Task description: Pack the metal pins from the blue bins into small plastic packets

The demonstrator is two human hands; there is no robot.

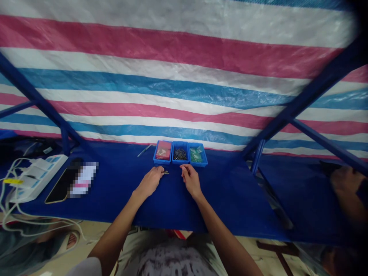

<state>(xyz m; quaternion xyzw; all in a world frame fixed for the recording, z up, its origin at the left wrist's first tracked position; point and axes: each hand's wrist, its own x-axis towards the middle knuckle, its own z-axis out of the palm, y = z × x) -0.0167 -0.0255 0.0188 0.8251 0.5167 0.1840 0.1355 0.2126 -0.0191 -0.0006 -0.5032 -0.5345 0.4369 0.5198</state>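
Note:
Three small blue trays stand side by side on the blue table: the left tray [156,161] holds a red item, the middle tray [180,162] dark metal screws or nails, the right tray [204,162] green and clear packets. My left hand [151,180] is below the left tray, its fingers closed on small metal pieces [165,172] that stick out at the fingertips. Just below the middle tray is my right hand [190,179], thumb and forefinger brought together; anything between them is too small to make out.
A thin pen-like tool [144,150] lies left of the trays. Further left are a phone [61,184], a blurred-out paper [84,180] and a white power strip [43,176] with cables. Blue frame bars [273,119] slant at both sides. Another person's hand [346,180] is at far right.

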